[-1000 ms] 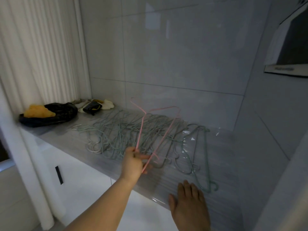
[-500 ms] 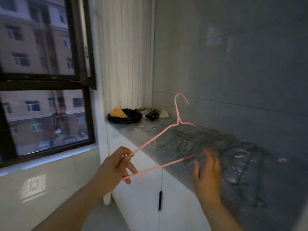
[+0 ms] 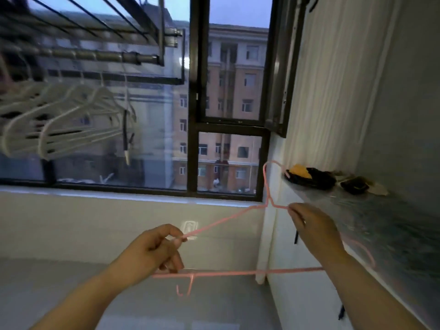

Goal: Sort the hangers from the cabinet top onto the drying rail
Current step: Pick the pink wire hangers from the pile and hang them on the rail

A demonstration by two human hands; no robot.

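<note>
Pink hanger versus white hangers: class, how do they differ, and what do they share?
The pink hanger is thin wire; the white hangers look thicker. The pink hanger is held by the left hand and right hand; the white hangers hang on the rail. Both have hooks.
</note>
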